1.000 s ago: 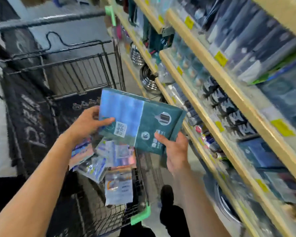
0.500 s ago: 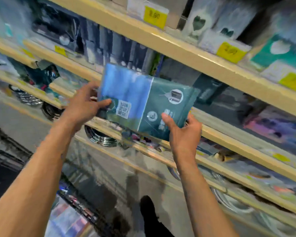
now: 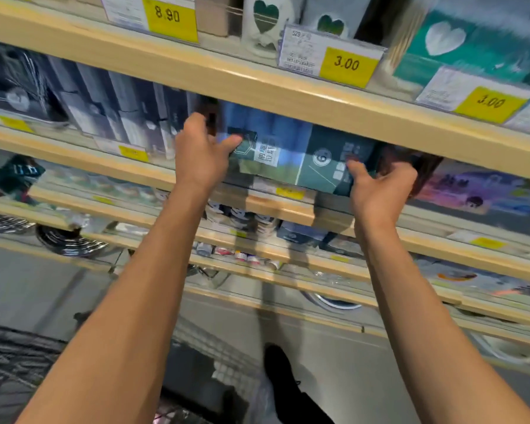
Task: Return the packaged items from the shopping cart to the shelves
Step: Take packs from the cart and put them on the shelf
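Wooden shelves (image 3: 257,84) with yellow price tags (image 3: 348,66) — the package (image 3: 291,154), earlier held out front, now sits partly under the shelf edge, left hand (image 3: 201,157) gripping one end, right hand (image 3: 380,188) the other.

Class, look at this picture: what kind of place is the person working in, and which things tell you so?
Most likely a shop aisle: long wooden shelves stocked with packaged goods, and yellow price tags along their edges.

A: Slot between upper shelf board (image 3: 288,96) & lower shelf lip (image 3: 276,206) – filled by blue-teal package (image 3: 288,151).
B: Left blocked by upright dark boxes (image 3: 120,108); right by purple packs (image 3: 471,188). Little room left above.
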`<state>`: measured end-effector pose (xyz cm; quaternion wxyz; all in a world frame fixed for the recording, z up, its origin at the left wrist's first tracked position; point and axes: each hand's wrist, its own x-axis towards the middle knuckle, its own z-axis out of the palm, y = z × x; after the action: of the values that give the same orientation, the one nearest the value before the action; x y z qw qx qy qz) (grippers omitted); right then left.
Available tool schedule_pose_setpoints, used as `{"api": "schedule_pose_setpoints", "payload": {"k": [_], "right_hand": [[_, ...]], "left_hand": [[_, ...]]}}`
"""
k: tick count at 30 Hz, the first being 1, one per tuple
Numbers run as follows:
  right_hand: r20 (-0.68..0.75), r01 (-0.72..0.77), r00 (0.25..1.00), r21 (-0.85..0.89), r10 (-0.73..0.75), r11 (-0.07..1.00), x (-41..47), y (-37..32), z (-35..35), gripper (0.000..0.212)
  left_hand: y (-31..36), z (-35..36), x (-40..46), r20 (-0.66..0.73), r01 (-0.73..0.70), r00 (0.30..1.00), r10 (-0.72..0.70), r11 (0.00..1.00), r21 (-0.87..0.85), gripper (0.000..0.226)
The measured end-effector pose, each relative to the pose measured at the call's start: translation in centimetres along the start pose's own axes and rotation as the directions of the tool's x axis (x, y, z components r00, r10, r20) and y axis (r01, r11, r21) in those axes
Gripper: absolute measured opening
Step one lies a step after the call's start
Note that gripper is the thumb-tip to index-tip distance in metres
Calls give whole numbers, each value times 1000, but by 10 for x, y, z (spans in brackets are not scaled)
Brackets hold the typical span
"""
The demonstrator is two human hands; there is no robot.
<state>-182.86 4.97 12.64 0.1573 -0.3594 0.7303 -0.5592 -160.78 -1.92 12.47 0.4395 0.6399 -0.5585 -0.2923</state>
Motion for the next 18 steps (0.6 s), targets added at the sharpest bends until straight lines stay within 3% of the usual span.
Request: {"api": "schedule_pose_setpoints", "payload": {"k": [3,5,7,10,12,15,18], "right_hand": [[-37,-42,998,-20,42,999,16,0,7,50],[-29,-84,996,-18,83,996,22,6,13,47],[10,-117,993,-115,119,986,22,15,17,45],[50,-83,994,-249,98,965,17,32,22,33],[38,-74,995,-295,89,953,14,37,25,36],[3,-66,998,-263,69,963,4,34,26,41],[-175,0,985,-82,-14,997,-17,33,23,53]], "left_hand": [[7,13,13,-56,29,998,-25,996,87,28],[4,18,16,-78,38,997,-24,981,188,34],[-8,21,11,-74,-3,997,25,959,283,26],[-26,23,1,-28,-113,990,135,910,400,31],[-31,22,-1,-61,-158,977,203,887,433,29],[-32,18,-8,-165,-208,949,270,925,317,23],[-36,12,-21,-207,-270,936,286,957,104,16]]}}
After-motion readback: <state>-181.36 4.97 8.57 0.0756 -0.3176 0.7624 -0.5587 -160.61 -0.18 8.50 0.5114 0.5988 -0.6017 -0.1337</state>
